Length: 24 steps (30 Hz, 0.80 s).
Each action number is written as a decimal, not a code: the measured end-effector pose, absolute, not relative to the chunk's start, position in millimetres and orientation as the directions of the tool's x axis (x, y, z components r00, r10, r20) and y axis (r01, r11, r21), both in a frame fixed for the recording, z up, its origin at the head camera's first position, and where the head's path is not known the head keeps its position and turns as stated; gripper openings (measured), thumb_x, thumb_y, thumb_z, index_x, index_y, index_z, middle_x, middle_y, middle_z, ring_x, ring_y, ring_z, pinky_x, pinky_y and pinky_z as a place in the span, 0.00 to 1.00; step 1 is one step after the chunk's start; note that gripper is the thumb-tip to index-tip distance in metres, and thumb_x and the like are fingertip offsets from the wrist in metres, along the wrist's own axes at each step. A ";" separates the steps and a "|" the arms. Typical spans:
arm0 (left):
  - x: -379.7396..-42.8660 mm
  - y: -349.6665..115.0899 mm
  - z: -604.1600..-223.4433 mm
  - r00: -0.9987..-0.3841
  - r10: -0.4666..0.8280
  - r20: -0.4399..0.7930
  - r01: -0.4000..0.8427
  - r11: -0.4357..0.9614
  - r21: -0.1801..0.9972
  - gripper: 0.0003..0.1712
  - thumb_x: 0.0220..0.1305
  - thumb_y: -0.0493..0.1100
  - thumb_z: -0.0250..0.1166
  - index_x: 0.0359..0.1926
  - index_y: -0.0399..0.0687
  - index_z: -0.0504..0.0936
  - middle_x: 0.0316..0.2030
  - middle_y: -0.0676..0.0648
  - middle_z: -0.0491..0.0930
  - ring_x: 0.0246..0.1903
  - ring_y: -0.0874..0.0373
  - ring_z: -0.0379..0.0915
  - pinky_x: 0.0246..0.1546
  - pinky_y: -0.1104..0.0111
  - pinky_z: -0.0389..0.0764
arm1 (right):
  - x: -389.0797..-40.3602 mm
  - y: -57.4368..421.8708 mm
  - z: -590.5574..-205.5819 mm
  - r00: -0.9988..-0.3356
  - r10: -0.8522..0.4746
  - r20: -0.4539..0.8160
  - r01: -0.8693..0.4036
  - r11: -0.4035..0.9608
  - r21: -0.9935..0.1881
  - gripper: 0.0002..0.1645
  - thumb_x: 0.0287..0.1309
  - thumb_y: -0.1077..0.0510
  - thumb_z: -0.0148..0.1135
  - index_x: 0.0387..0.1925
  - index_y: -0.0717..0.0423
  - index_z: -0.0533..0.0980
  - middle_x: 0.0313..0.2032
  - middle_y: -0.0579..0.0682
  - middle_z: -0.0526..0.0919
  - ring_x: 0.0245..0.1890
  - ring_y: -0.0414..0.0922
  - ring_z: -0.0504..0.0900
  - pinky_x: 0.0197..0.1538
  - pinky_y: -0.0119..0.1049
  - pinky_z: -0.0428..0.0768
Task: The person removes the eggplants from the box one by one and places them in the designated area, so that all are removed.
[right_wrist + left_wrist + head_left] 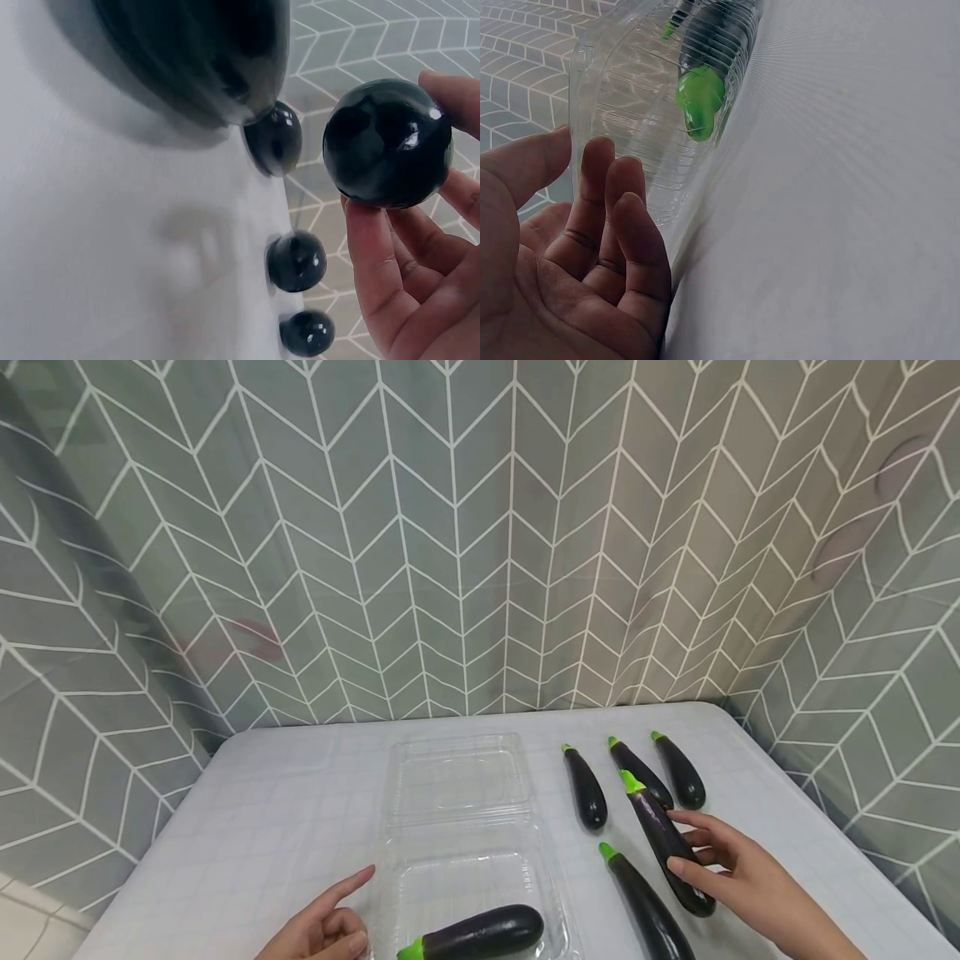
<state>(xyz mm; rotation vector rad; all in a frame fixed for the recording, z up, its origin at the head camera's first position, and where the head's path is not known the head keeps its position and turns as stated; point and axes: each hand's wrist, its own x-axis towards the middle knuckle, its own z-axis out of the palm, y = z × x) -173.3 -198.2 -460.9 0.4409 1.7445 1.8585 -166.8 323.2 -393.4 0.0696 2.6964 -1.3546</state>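
My right hand (738, 872) pinches a dark eggplant (667, 839) with a bright green cap between thumb and fingers. In the right wrist view its round end (386, 142) shows, held up off the table. A clear plastic clamshell box (465, 860) lies unfolded at the middle. Inside its near half is another eggplant (480, 933), green cap to the left. My left hand (322, 922) is at the box's left side, index finger extended and the others loosely bent. In the left wrist view the fingers hold nothing; whether they touch the box wall I cannot tell.
Several more eggplants lie on the right of the white table (300, 810): one eggplant (648, 906) right of the box, and a row of eggplants (585, 789) farther back. The box's lid half (461, 777) lies flat behind. A patterned curtain (480, 543) hangs around the table.
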 end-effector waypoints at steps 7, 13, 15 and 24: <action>-173.7 -198.3 -460.5 -0.802 0.581 -0.136 -0.162 0.007 0.987 0.46 0.73 0.36 0.57 0.75 0.28 0.35 0.37 0.44 0.79 0.31 0.62 0.75 0.32 0.72 0.78 | -160.6 332.7 -397.2 -0.993 -0.003 -0.120 0.096 0.581 -0.808 0.40 0.64 0.47 0.65 0.72 0.53 0.62 0.54 0.56 0.77 0.45 0.45 0.80 0.39 0.37 0.80; -173.6 -198.7 -460.5 -0.803 0.579 -0.140 -0.165 0.010 0.986 0.45 0.73 0.36 0.56 0.75 0.29 0.34 0.36 0.44 0.79 0.30 0.63 0.74 0.32 0.72 0.78 | -155.7 339.9 -399.9 -0.992 0.002 -0.122 0.098 0.614 -0.783 0.40 0.65 0.47 0.64 0.73 0.56 0.61 0.55 0.57 0.77 0.45 0.43 0.79 0.39 0.36 0.79; -173.7 -198.6 -460.7 -0.804 0.578 -0.139 -0.162 0.012 0.987 0.46 0.73 0.36 0.56 0.75 0.29 0.34 0.36 0.45 0.79 0.30 0.63 0.74 0.32 0.72 0.78 | -154.3 342.3 -401.9 -0.993 -0.002 -0.115 0.087 0.638 -0.765 0.40 0.66 0.46 0.64 0.72 0.56 0.61 0.55 0.56 0.77 0.45 0.41 0.79 0.39 0.36 0.79; -173.3 -197.2 -461.4 -0.808 0.576 -0.124 -0.144 0.010 0.989 0.45 0.73 0.36 0.56 0.74 0.28 0.35 0.36 0.45 0.79 0.30 0.63 0.75 0.32 0.72 0.78 | -143.7 353.5 -412.2 -0.995 0.024 -0.101 0.092 0.650 -0.754 0.40 0.64 0.46 0.65 0.71 0.57 0.63 0.50 0.50 0.80 0.45 0.31 0.78 0.41 0.33 0.79</action>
